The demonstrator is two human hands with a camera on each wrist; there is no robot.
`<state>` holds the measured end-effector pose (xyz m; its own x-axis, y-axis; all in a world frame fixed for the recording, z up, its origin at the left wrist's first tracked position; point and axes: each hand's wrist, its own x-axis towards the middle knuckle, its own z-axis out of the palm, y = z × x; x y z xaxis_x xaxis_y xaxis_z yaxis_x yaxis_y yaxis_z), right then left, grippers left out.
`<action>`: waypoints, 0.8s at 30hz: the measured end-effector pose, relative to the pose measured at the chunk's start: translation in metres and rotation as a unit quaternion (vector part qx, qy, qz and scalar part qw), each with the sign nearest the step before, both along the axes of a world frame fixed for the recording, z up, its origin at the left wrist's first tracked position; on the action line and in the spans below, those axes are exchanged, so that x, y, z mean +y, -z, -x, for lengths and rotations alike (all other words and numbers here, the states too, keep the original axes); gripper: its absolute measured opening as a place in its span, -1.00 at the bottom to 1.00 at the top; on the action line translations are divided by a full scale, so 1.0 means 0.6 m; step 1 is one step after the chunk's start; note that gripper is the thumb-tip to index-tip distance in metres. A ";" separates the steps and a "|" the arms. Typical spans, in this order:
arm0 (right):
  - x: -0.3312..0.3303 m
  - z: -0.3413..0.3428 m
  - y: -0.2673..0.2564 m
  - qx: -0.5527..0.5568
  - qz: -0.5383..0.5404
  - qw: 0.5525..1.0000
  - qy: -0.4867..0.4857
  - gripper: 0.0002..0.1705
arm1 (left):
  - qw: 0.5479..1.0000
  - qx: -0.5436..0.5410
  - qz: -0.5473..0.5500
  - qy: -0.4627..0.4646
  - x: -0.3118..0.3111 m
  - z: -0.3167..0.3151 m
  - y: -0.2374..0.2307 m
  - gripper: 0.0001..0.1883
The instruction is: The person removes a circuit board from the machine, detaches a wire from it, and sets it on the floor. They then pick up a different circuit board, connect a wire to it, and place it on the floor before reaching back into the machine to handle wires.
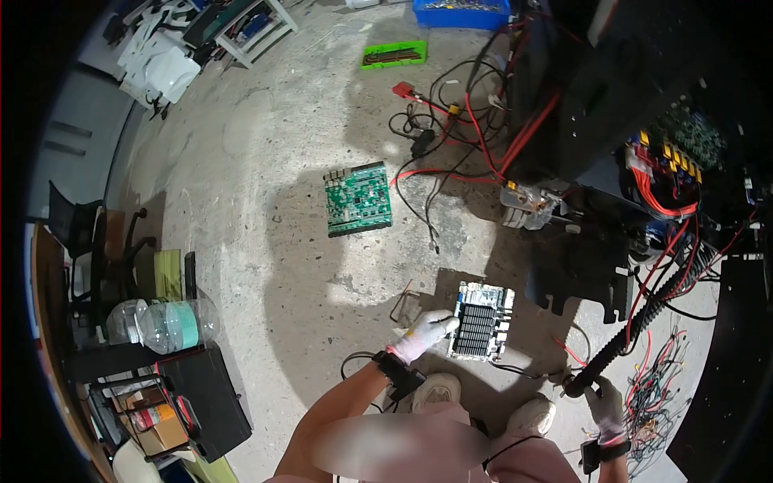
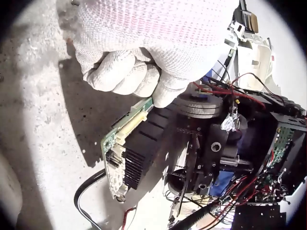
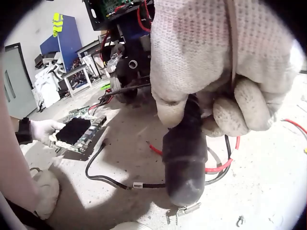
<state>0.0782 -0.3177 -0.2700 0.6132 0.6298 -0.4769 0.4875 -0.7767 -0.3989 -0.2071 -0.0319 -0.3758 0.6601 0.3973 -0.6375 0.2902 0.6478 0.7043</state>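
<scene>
The gloved left hand (image 1: pixel 428 332) pinches the left edge of a circuit board (image 1: pixel 506 299) with a black finned heatsink (image 1: pixel 476 329). In the left wrist view its curled fingers (image 2: pixel 125 76) and thumb hold the edge of the board (image 2: pixel 113 143), which is tilted. At the lower right, the gloved right hand (image 1: pixel 605 402) grips the end of a black corrugated hose (image 1: pixel 618 344). The right wrist view shows the fingers round the hose just above its smooth black end piece (image 3: pixel 184 163), with a small metal clamp (image 3: pixel 188 209) at its tip.
A green circuit board (image 1: pixel 358 199) lies on the floor. Red and black cables (image 1: pixel 451 121) spread beside a large black machine (image 1: pixel 612 88). Further back are a green tray (image 1: pixel 394 55) and a blue bin (image 1: pixel 463 14). Loose wires (image 1: pixel 660 394) lie at the right, plastic bottles (image 1: pixel 165 325) at the left.
</scene>
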 end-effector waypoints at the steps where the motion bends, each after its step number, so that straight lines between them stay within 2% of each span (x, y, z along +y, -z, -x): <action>1: 0.000 0.001 0.000 0.000 -0.003 1.000 -0.004 -0.59 | 1.000 -0.007 -0.007 0.005 0.000 0.006 0.004 -0.79; 3: 0.001 0.004 0.000 -0.002 -0.016 1.000 -0.006 -0.60 | 1.000 -0.012 -0.014 0.007 0.005 0.013 -0.007 -0.78; 5: 0.012 0.009 -0.008 0.006 -0.011 1.000 -0.005 -0.60 | 0.999 0.042 0.013 -0.002 0.009 0.023 -0.020 -0.80; 10: 0.012 0.012 0.003 -0.003 -0.033 0.999 -0.020 -0.63 | 0.998 0.067 0.019 0.011 0.012 0.055 0.001 -0.83; 12: 0.013 0.012 0.005 -0.035 -0.027 0.999 -0.027 -0.68 | 0.995 0.066 -0.064 0.035 0.004 0.066 0.031 -0.79; 13: 0.013 0.012 0.006 -0.036 -0.027 0.999 -0.029 -0.68 | 0.995 0.065 -0.065 0.033 -0.001 0.068 0.042 -0.79; 15: 0.012 0.009 0.006 -0.046 -0.006 0.998 -0.032 -0.70 | 0.980 0.064 -0.171 0.081 -0.004 0.064 0.046 -0.75; 16: 0.014 0.009 0.004 -0.047 -0.006 0.998 -0.034 -0.70 | 0.980 0.064 -0.172 0.079 -0.005 0.065 0.046 -0.75; 18: 0.018 0.011 -0.002 -0.041 -0.014 0.998 -0.040 -0.69 | 0.933 0.132 -0.283 0.181 -0.001 0.063 0.024 -0.71; 20: 0.018 0.012 -0.006 -0.041 -0.009 0.999 -0.034 -0.70 | 0.918 0.137 -0.322 0.188 -0.002 0.074 0.025 -0.73; 21: 0.018 0.011 -0.007 -0.040 -0.005 0.999 -0.028 -0.70 | 0.969 0.096 -0.202 0.105 0.001 0.081 0.027 -0.74; 22: 0.016 0.011 -0.007 -0.041 -0.006 0.999 -0.028 -0.70 | 0.995 0.053 -0.077 0.020 0.007 0.091 0.027 -0.74; 23: 0.015 0.010 -0.004 -0.039 -0.005 0.999 -0.021 -0.70 | 0.987 0.047 0.155 -0.018 0.040 0.092 -0.017 -0.73; 24: 0.013 0.011 -0.002 -0.035 -0.004 0.999 -0.015 -0.70 | 0.978 -0.004 0.162 -0.132 0.041 0.079 -0.088 -0.67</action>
